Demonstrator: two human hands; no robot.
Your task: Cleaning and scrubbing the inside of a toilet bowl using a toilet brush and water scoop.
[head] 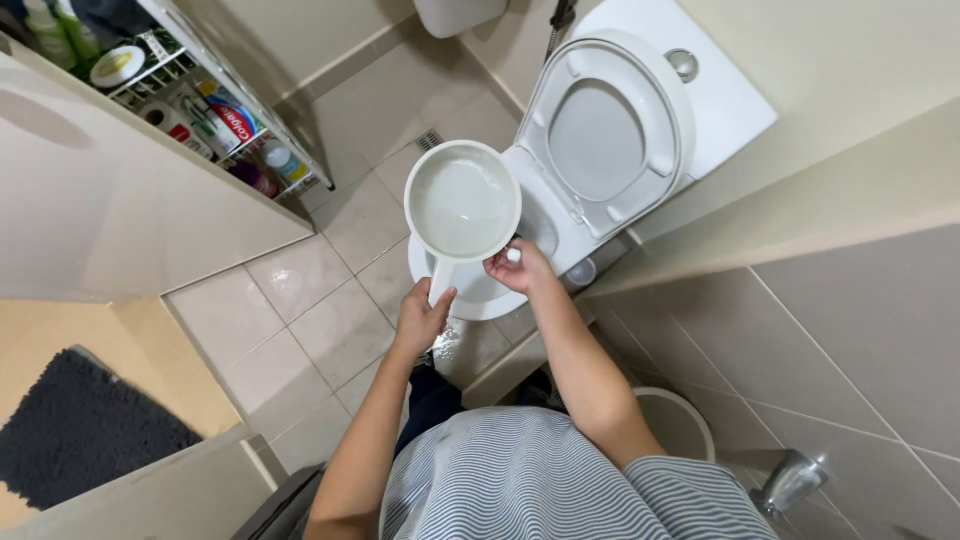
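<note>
Round white plastic water dipper (pixel 462 203), frame centre, over open white toilet bowl (pixel 478 290); handle points down-frame. Left hand (pixel 422 318) clamped on handle, right hand (pixel 520 268) pinching rim.

Dipper (pixel 462 202): handle in left hand (pixel 422 317), rim at right hand (pixel 520 268) fingertips. Toilet bowl (pixel 478 296) under both; raised lid (pixel 610 130) beyond right fingers; rack (pixel 215 120) far left.

Packages were seen only on the white wire rack (pixel 205 95) at upper left. A red-and-white tube box (pixel 232 122) lay slanted on the lower shelf, with a second red-and-white tube (pixel 180 130) beside it. A round flat tin with a yellow label (pixel 117 66) sat on the upper shelf. Green-and-white bottles (pixel 55 30) stood at the top-left corner. A small round purple container (pixel 252 178) lay near the rack's lower end. No signs or screens were visible.
</note>
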